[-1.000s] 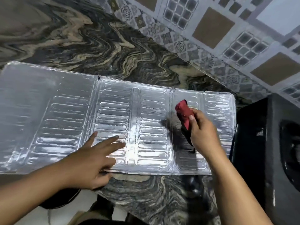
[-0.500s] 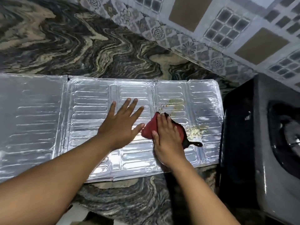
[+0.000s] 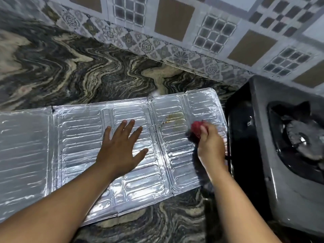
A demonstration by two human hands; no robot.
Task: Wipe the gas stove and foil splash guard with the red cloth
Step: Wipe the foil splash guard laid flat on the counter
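Both my forearms come in from the bottom edge. My left hand [image 3: 121,149] lies flat, palm down, fingers spread wide, pressed on the middle panel of the foil splash guard [image 3: 78,141]. My right hand [image 3: 211,146] is curled closed around the red cloth [image 3: 196,127], bunched into a wad; the red end pokes out past my knuckles and a darker part of it hangs just left of the hand. The cloth sits against the foil on the right-hand panel, close to that panel's right edge. It is motion-blurred, so I cannot tell exactly how much of it touches.

The guard lies open and flat on the marbled dark-and-cream countertop [image 3: 87,71], folded panels side by side, embossed with rows of long oval ribs. Its near edge runs at a slant toward me. A yellowish-brown greasy stain [image 3: 173,117] with dark specks marks the foil between my two hands, just up and left of the cloth.

To my right, just beside the guard's end, stands the gas stove [image 3: 263,155], grey body, black burner and pan support [image 3: 303,135] visible. No brand, label or lettering readable on stove, foil or cloth.

Farthest back, the tiled wall [image 3: 175,23]: brown squares, grid patterns, a floral border strip where it meets the counter.
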